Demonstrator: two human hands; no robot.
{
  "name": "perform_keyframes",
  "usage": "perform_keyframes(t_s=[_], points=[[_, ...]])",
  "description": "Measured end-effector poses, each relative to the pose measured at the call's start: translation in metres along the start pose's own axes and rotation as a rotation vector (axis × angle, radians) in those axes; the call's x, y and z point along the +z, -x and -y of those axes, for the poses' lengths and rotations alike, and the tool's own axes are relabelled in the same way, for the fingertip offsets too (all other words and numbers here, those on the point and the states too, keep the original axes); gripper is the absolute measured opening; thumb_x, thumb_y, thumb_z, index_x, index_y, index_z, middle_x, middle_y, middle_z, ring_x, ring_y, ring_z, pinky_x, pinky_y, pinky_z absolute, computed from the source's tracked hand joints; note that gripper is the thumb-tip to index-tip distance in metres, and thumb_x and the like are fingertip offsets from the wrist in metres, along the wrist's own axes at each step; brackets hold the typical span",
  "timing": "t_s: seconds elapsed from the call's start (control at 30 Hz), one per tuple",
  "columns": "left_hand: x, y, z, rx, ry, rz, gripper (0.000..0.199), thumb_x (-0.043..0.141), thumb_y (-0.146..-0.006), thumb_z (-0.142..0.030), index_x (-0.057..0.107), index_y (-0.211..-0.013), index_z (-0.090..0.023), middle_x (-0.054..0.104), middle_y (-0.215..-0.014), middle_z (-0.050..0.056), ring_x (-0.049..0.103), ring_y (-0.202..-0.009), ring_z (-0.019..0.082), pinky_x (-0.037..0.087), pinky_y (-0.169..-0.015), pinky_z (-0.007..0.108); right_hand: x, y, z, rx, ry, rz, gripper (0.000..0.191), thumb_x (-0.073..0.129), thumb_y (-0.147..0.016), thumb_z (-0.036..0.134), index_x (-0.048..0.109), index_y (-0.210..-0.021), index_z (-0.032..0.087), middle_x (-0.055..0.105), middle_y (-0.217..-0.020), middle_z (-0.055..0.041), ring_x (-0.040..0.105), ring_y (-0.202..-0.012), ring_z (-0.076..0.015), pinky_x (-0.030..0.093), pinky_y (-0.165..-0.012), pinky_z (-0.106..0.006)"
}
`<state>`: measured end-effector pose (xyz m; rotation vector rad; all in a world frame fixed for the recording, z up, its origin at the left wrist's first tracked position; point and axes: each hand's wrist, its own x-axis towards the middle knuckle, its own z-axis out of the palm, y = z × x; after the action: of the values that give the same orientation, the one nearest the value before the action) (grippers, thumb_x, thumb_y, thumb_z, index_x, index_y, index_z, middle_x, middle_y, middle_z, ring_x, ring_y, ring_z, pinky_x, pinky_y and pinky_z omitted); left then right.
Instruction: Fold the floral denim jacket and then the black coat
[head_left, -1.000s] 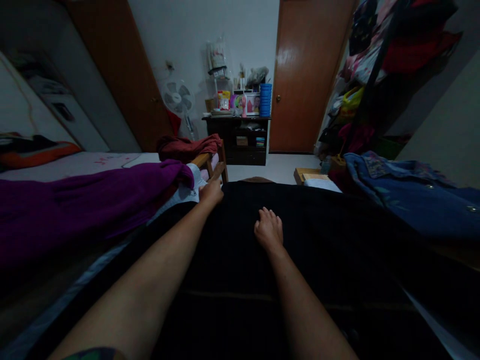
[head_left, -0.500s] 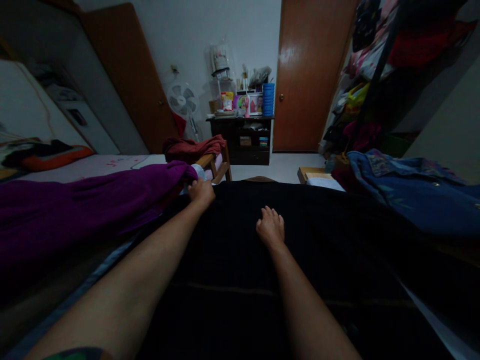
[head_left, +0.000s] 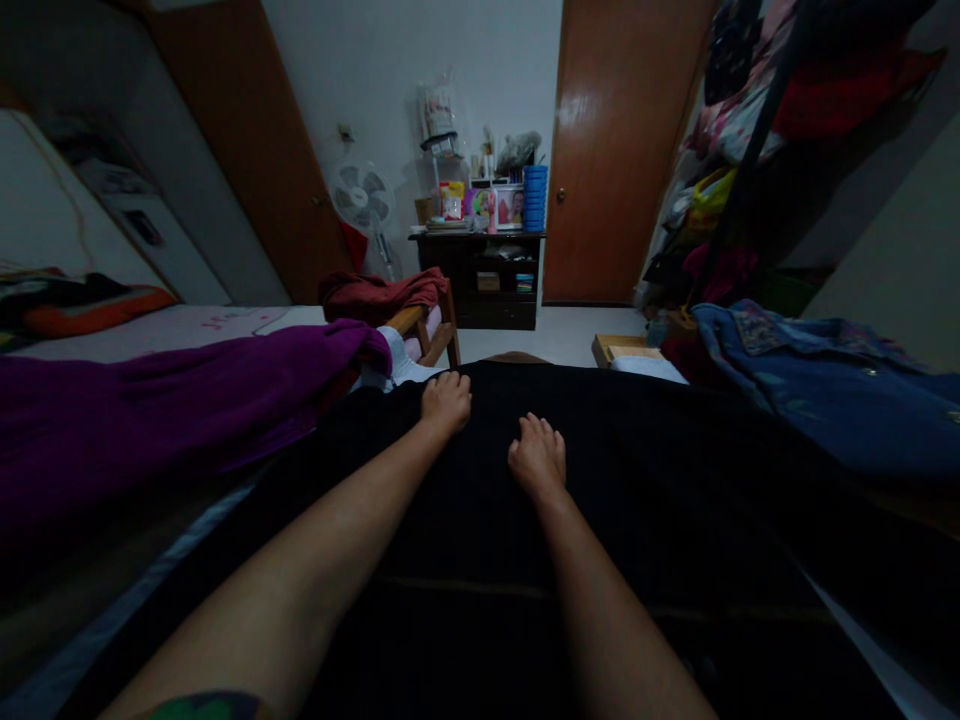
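Note:
A large black garment (head_left: 480, 480) lies spread out in front of me, with a thin pale seam across it. Near its far edge, left of the middle, my left hand (head_left: 447, 402) rests on the dark cloth, fingers bent over it; whether it pinches the fabric is too dark to tell. My right hand (head_left: 538, 455) lies on the cloth a little nearer and to the right, fingers somewhat spread, holding nothing. Purple cloth (head_left: 247, 390) lies to the left of my left hand. On the right is a blue denim garment (head_left: 810, 390).
Reddish cloth (head_left: 382, 297) hangs over a wooden frame beyond the purple cloth. Further back stand a fan (head_left: 364, 197), a dark cabinet (head_left: 465, 270) with items on it, and a brown door (head_left: 615, 150). Clothes (head_left: 832, 95) hang at the right.
My left hand has moved right, away from the purple cloth's end, onto the black garment. The black cloth now reaches further left. My right hand has hardly moved.

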<state>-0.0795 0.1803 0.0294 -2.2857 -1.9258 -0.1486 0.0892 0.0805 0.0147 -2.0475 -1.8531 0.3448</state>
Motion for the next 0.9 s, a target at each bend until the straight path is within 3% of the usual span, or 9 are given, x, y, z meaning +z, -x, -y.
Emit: perform_keyframes(t_s=[0.1, 0.23, 0.37, 0.53, 0.67, 0.73, 0.83, 0.9], points=[[0.017, 0.003, -0.004, -0.017, 0.034, 0.101, 0.059, 0.027, -0.095, -0.054, 0.04, -0.141, -0.02, 0.04, -0.149, 0.012, 0.033, -0.137, 0.028, 0.03, -0.108, 0.047, 0.002, 0.0, 0.0, -0.004, -0.007, -0.023, 0.053, 0.038, -0.087, 0.024, 0.047, -0.139, 0.018, 0.038, -0.151, -0.0035, 0.029, -0.14, -0.0222, 0.016, -0.115, -0.042], [0.028, 0.002, 0.014, 0.031, 0.101, 0.202, 0.07, 0.019, -0.093, -0.063, 0.026, -0.15, -0.023, 0.021, -0.159, 0.008, 0.019, -0.145, 0.026, 0.02, -0.113, 0.047, 0.002, -0.001, 0.0, 0.002, -0.005, -0.001, 0.054, 0.038, -0.087, 0.024, 0.046, -0.14, 0.018, 0.037, -0.152, -0.0029, 0.027, -0.141, -0.0221, 0.015, -0.115, -0.042], [0.03, -0.008, 0.031, -0.057, 0.108, 0.192, 0.074, 0.019, -0.09, -0.069, 0.027, -0.15, -0.025, 0.02, -0.159, 0.012, 0.018, -0.145, 0.031, 0.019, -0.113, 0.047, 0.002, -0.001, -0.001, -0.004, 0.009, 0.006, 0.053, 0.038, -0.087, 0.025, 0.046, -0.139, 0.019, 0.037, -0.152, -0.0025, 0.027, -0.141, -0.0224, 0.016, -0.115, -0.042], [0.031, -0.016, 0.036, -0.163, 0.111, 0.138, 0.072, 0.028, -0.089, -0.069, 0.035, -0.146, -0.026, 0.029, -0.155, 0.013, 0.023, -0.142, 0.036, 0.024, -0.111, 0.051, 0.006, 0.0, -0.001, -0.015, 0.03, -0.034, 0.053, 0.037, -0.087, 0.027, 0.048, -0.139, 0.02, 0.038, -0.151, -0.0021, 0.029, -0.14, -0.0233, 0.017, -0.114, -0.043], [0.023, -0.005, 0.026, -0.116, 0.1, 0.0, 0.048, 0.033, -0.095, -0.043, 0.053, -0.131, -0.017, 0.047, -0.141, 0.016, 0.038, -0.134, 0.03, 0.03, -0.109, 0.047, 0.006, 0.0, 0.0, -0.003, 0.051, -0.006, 0.054, 0.035, -0.088, 0.027, 0.044, -0.141, 0.02, 0.034, -0.153, -0.0028, 0.026, -0.141, -0.0244, 0.017, -0.114, -0.045], [0.017, 0.007, 0.013, -0.076, 0.101, -0.01, 0.041, 0.032, -0.096, -0.032, 0.057, -0.125, -0.017, 0.052, -0.137, 0.014, 0.042, -0.131, 0.026, 0.031, -0.109, 0.043, 0.005, 0.0, 0.001, -0.008, 0.061, 0.007, 0.055, 0.035, -0.088, 0.027, 0.043, -0.142, 0.02, 0.033, -0.154, -0.0032, 0.025, -0.141, -0.0248, 0.017, -0.114, -0.046], [0.01, 0.03, -0.013, -0.019, 0.118, 0.019, 0.04, 0.034, -0.096, -0.034, 0.054, -0.128, -0.02, 0.053, -0.137, 0.01, 0.045, -0.128, 0.023, 0.036, -0.106, 0.041, 0.005, 0.0, 0.0, -0.021, 0.059, 0.002, 0.055, 0.037, -0.089, 0.027, 0.043, -0.142, 0.018, 0.034, -0.153, -0.0046, 0.026, -0.141, -0.0258, 0.017, -0.113, -0.047], [0.007, 0.049, -0.03, 0.018, 0.139, 0.056, 0.046, 0.032, -0.097, -0.043, 0.047, -0.136, -0.024, 0.047, -0.144, 0.008, 0.04, -0.134, 0.025, 0.035, -0.107, 0.046, 0.004, 0.0, -0.001, -0.036, 0.045, -0.006, 0.055, 0.037, -0.089, 0.026, 0.041, -0.143, 0.018, 0.033, -0.154, -0.0052, 0.025, -0.142, -0.0251, 0.017, -0.114, -0.048]])
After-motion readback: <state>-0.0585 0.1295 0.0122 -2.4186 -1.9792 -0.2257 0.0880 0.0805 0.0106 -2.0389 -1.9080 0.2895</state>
